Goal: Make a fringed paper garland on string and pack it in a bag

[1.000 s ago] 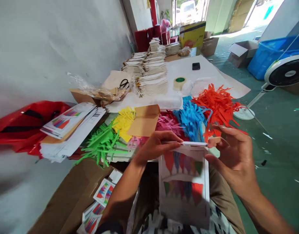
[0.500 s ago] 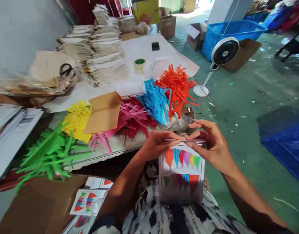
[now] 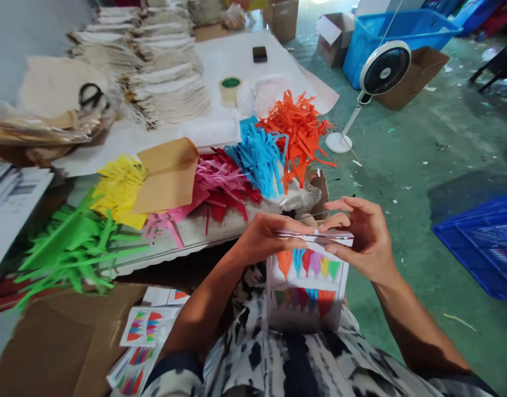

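A white printed packet (image 3: 305, 300), with two rows of coloured tassels pictured on it, hangs upright in front of my lap. My left hand (image 3: 268, 237) pinches the left part of its top edge between thumb and fingers. On the right part of that edge, my right hand (image 3: 361, 240) has its thumb below and index finger above, other fingers raised. The top edge looks folded over. Beyond my hands lie bunches of cut paper strips: green (image 3: 67, 248), yellow (image 3: 119, 190), pink (image 3: 218, 179), blue (image 3: 259, 157) and orange (image 3: 295, 132). A brown envelope (image 3: 166, 176) rests among them.
Similar printed packets (image 3: 144, 331) lie by a cardboard box (image 3: 50, 342) at lower left. Stacked bundles (image 3: 166, 82), a tape roll (image 3: 231, 91) and a black phone-like object (image 3: 259, 54) are on the table. A fan (image 3: 386, 69) and blue crate (image 3: 480, 248) stand right.
The view has tipped down slightly, so the table's things appear higher in it. Both hands keep hold of the packet's top edge, and more of the folded edge shows.
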Tool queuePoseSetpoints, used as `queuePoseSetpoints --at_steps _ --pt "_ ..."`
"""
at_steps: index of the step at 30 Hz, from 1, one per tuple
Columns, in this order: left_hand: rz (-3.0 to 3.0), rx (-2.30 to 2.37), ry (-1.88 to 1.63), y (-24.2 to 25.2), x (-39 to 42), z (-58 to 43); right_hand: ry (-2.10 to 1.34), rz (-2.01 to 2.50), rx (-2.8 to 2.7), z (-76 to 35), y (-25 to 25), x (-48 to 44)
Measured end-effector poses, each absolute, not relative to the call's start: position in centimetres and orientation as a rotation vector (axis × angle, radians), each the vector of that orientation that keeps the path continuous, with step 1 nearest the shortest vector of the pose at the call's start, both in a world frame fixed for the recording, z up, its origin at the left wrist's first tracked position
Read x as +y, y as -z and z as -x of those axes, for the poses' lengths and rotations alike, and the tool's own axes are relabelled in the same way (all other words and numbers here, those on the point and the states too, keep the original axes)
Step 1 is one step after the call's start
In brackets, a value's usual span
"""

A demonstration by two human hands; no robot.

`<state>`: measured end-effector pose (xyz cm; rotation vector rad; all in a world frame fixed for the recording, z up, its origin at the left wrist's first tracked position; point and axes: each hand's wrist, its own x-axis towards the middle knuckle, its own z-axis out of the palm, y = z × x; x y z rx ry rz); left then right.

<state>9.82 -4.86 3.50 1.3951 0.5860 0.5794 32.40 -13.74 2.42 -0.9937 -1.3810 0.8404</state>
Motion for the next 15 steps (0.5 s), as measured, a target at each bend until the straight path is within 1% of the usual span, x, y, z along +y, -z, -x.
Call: queuePoseSetpoints --at_steps 3,9,15 --pt "-1.421 0.595 -0.605 -3.59 -4.59 -9.36 -0.929 0.939 -1.358 -32.98 -2.34 -13.67" --pt "-1.388 0.586 -0.61 -3.7 -4.66 -9.05 -0.937 0.986 -1.308 -32.73 -2.1 -13.86" --pt "-1.374 0.644 -0.542 -3.52 -4.89 -8.79 -0.908 0.995 -1.321 -32.68 -1.95 -13.84"
